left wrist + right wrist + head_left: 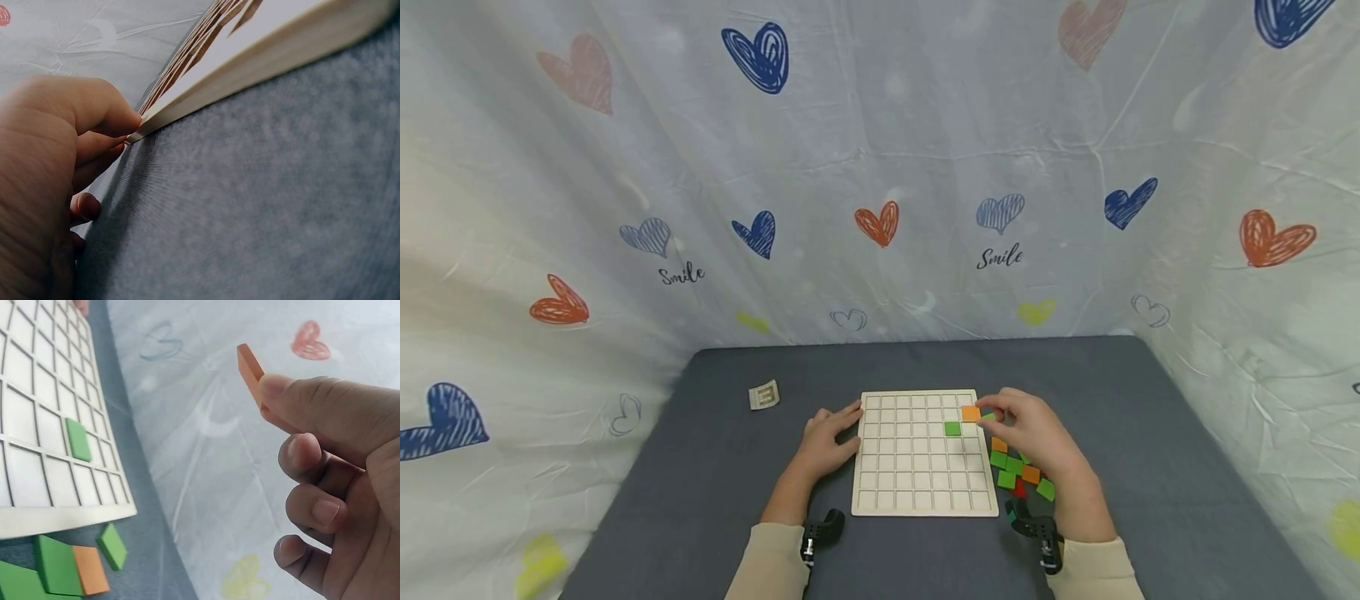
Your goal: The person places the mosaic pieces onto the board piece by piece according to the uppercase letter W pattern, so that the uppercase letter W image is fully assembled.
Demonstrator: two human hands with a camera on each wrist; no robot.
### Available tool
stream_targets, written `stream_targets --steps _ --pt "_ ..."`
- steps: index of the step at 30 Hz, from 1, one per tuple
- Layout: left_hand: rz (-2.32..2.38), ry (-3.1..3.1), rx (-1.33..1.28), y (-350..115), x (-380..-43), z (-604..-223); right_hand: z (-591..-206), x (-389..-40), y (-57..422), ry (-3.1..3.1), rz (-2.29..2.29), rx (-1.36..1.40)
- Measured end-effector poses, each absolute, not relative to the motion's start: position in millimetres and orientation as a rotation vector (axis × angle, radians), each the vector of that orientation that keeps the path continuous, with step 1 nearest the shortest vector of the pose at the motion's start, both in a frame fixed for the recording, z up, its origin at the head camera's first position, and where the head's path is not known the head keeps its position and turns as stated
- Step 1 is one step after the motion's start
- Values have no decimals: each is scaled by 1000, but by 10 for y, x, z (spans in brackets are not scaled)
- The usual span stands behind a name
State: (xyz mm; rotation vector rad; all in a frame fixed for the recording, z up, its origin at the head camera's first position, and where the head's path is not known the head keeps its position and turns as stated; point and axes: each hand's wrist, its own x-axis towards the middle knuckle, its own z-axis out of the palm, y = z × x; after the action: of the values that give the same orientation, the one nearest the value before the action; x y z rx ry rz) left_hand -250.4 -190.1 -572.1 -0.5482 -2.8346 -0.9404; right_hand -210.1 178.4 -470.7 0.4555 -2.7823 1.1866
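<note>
A pale wooden grid board (pixel 917 492) lies flat on the grey table. One green tile (pixel 952 428) sits in a cell near its upper right, also seen in the right wrist view as the green tile (pixel 78 439). My right hand (pixel 994 417) pinches an orange tile (pixel 971 413) between thumb and forefinger, just above the board's upper right cells. The right wrist view shows that orange tile (pixel 250 367) held clear of the board (pixel 37 456). My left hand (pixel 844 427) rests on the table, its thumb (pixel 115 112) touching the board's left edge (pixel 262 69).
Several loose green, orange and red tiles (pixel 1019 475) lie in a heap right of the board, under my right wrist. A small folded paper (pixel 764 395) lies at the far left. The grey table (pixel 1150 467) is walled in by a heart-print cloth (pixel 880 167).
</note>
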Motion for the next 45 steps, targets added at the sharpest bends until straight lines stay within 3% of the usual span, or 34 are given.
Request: stream_targets --steps 26,45 --pt "-955 -2827 -520 -1889 -2502 -5727 -5268 -2308 1613 -2975 1278 400" --pt "-955 -2831 -518 -1877 -2493 -5706 -5366 -2329 1550 -3026 1151 338"
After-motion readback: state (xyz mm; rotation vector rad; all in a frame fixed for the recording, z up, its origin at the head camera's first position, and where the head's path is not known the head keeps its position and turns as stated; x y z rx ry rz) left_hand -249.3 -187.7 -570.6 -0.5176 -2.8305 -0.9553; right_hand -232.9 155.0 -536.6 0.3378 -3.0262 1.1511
